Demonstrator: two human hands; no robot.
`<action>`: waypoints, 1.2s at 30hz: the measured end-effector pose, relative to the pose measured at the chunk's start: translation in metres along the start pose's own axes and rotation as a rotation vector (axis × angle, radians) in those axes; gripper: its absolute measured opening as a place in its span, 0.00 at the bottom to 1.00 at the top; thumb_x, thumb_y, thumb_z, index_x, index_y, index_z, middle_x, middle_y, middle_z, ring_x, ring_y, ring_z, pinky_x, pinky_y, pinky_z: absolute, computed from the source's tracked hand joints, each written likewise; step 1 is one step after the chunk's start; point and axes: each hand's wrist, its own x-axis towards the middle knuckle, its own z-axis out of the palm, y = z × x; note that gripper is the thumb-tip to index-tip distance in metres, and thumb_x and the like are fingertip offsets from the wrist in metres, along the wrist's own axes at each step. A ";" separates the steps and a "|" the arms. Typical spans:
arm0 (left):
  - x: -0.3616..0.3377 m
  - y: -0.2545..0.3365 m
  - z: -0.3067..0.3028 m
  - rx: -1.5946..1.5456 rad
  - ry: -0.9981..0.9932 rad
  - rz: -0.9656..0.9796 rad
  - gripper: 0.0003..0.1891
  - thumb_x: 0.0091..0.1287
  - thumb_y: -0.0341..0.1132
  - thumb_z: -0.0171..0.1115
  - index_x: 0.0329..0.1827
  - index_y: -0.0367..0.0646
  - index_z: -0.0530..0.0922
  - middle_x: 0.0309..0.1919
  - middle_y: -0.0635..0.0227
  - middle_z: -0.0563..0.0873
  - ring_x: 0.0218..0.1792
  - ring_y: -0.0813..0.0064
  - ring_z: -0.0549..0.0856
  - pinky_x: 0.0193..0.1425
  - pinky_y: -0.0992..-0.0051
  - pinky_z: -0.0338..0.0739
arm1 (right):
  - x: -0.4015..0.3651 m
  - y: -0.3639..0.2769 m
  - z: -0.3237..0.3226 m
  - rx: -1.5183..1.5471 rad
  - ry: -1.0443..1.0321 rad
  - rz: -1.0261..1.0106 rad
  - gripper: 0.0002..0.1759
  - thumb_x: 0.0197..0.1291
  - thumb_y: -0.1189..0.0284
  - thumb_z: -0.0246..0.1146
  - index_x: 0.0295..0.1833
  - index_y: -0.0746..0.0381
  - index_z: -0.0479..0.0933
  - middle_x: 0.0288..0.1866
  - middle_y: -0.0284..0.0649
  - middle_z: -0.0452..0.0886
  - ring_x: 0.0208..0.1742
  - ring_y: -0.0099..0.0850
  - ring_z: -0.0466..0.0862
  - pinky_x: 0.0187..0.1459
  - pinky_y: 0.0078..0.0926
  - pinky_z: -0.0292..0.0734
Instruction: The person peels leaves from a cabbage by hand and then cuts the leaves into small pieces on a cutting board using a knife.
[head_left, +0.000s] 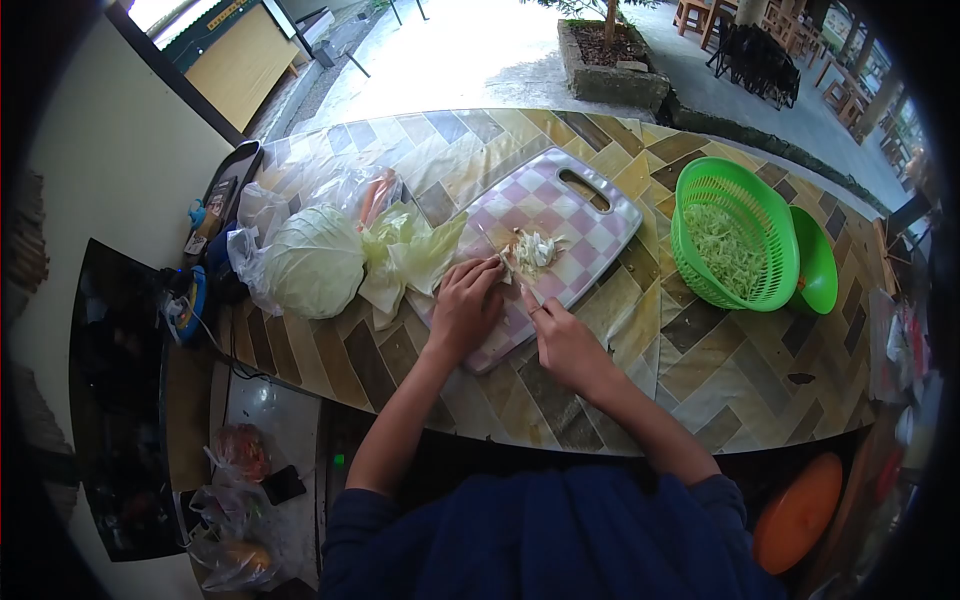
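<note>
A pink-and-white checked cutting board (590, 262) lies at a slant on the table. My right hand (570, 345) is closed around a knife (487, 236), its thin blade pointing away over the board. Bunched fingers of my left hand (468, 308) press a pale vegetable piece against the board beside the blade; most of that piece is hidden. Just beyond the knife sits a small heap of chopped white vegetable (538, 252). Loose cabbage leaves (405, 250) overlap the board's left edge, next to a cabbage head (312, 262).
On the right, a green basket (785, 235) holds shredded cabbage (722, 250), with a green bowl (818, 262) partly behind it. Carrots in a plastic bag (375, 195) lie behind the cabbage. A black tray (230, 180) stands at the table's left end. An orange lid (798, 512) is below right.
</note>
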 end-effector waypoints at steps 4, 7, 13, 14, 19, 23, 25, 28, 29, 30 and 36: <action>0.001 -0.001 0.001 -0.007 -0.003 0.003 0.18 0.59 0.31 0.62 0.54 0.39 0.80 0.58 0.61 0.83 0.62 0.60 0.77 0.70 0.62 0.67 | 0.012 0.011 0.010 0.001 0.026 -0.049 0.35 0.59 0.81 0.53 0.74 0.68 0.59 0.50 0.56 0.73 0.41 0.54 0.83 0.43 0.45 0.81; -0.001 0.001 0.000 -0.007 -0.004 -0.009 0.18 0.60 0.31 0.62 0.54 0.39 0.80 0.58 0.61 0.83 0.62 0.60 0.77 0.70 0.62 0.67 | 0.017 0.012 0.014 -0.018 0.040 -0.050 0.34 0.60 0.80 0.53 0.74 0.69 0.58 0.51 0.57 0.72 0.41 0.55 0.83 0.44 0.45 0.81; 0.000 0.002 -0.001 -0.038 0.015 -0.004 0.17 0.60 0.31 0.61 0.53 0.39 0.80 0.58 0.61 0.83 0.62 0.59 0.77 0.70 0.61 0.67 | 0.008 0.019 -0.001 0.031 0.022 0.002 0.33 0.64 0.75 0.55 0.74 0.67 0.58 0.50 0.58 0.74 0.43 0.53 0.82 0.45 0.44 0.79; -0.001 0.000 0.001 -0.043 0.023 -0.006 0.17 0.60 0.31 0.61 0.53 0.40 0.80 0.58 0.61 0.83 0.62 0.59 0.78 0.69 0.61 0.67 | 0.007 0.024 -0.003 0.058 0.045 -0.004 0.33 0.64 0.74 0.56 0.75 0.66 0.59 0.50 0.58 0.75 0.44 0.52 0.82 0.44 0.43 0.79; -0.001 -0.001 0.002 -0.057 0.035 -0.015 0.17 0.60 0.31 0.62 0.53 0.41 0.80 0.57 0.61 0.83 0.61 0.59 0.78 0.69 0.60 0.68 | 0.002 0.036 -0.035 0.415 -0.042 0.101 0.35 0.59 0.71 0.62 0.72 0.64 0.62 0.47 0.58 0.77 0.43 0.47 0.82 0.45 0.37 0.78; -0.001 0.001 0.001 -0.060 0.048 -0.017 0.17 0.59 0.30 0.62 0.52 0.40 0.81 0.56 0.60 0.84 0.61 0.58 0.78 0.68 0.60 0.69 | -0.003 0.017 -0.066 0.547 -0.216 0.329 0.31 0.58 0.75 0.61 0.68 0.67 0.65 0.51 0.54 0.77 0.41 0.46 0.83 0.51 0.38 0.76; -0.002 0.001 0.002 -0.058 0.050 -0.016 0.17 0.60 0.31 0.62 0.52 0.40 0.81 0.56 0.61 0.84 0.61 0.59 0.78 0.69 0.61 0.68 | -0.006 0.030 -0.049 0.310 -0.034 0.035 0.29 0.59 0.76 0.60 0.67 0.65 0.65 0.49 0.55 0.77 0.41 0.47 0.83 0.51 0.39 0.76; -0.002 0.001 0.002 -0.051 0.055 -0.011 0.16 0.60 0.31 0.61 0.52 0.41 0.80 0.57 0.62 0.83 0.61 0.60 0.78 0.69 0.61 0.67 | -0.015 0.034 -0.035 0.164 0.130 -0.118 0.26 0.60 0.76 0.58 0.65 0.63 0.66 0.46 0.57 0.79 0.43 0.51 0.82 0.50 0.39 0.76; -0.002 0.002 0.002 -0.050 0.058 -0.010 0.16 0.60 0.31 0.61 0.52 0.41 0.80 0.57 0.62 0.83 0.61 0.59 0.78 0.69 0.61 0.68 | -0.016 0.033 -0.033 0.151 0.165 -0.121 0.25 0.61 0.76 0.58 0.65 0.63 0.66 0.45 0.57 0.79 0.44 0.52 0.82 0.51 0.39 0.76; -0.002 0.002 0.001 -0.049 0.060 -0.008 0.16 0.60 0.31 0.61 0.52 0.41 0.80 0.56 0.62 0.84 0.61 0.59 0.78 0.69 0.61 0.68 | -0.015 0.032 -0.033 0.203 0.138 -0.096 0.24 0.62 0.76 0.58 0.65 0.63 0.66 0.42 0.57 0.79 0.43 0.53 0.82 0.49 0.39 0.76; -0.002 0.001 0.002 -0.051 0.059 0.002 0.16 0.60 0.31 0.61 0.52 0.41 0.80 0.56 0.62 0.84 0.60 0.59 0.78 0.69 0.62 0.68 | -0.015 0.005 -0.061 0.149 -0.087 0.177 0.16 0.69 0.67 0.56 0.54 0.67 0.68 0.33 0.61 0.81 0.40 0.60 0.82 0.43 0.51 0.76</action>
